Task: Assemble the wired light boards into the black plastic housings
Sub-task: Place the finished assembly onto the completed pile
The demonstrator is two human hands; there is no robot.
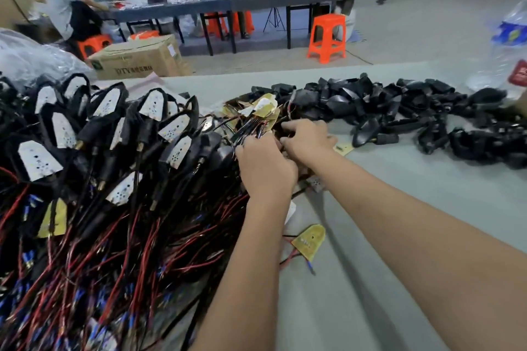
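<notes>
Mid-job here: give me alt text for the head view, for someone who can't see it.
Both hands, left hand and right hand, work together in a tangle of wired light boards at the middle of a grey table. Finished assemblies with red and black wires are heaped on the left; empty black housings lie in a row to the right.

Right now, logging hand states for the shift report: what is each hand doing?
Left hand: fingers curled into the bundle of wired light boards, gripping the wires.
Right hand: fingers curled at the same bundle; what exactly they pinch is hidden.
</notes>
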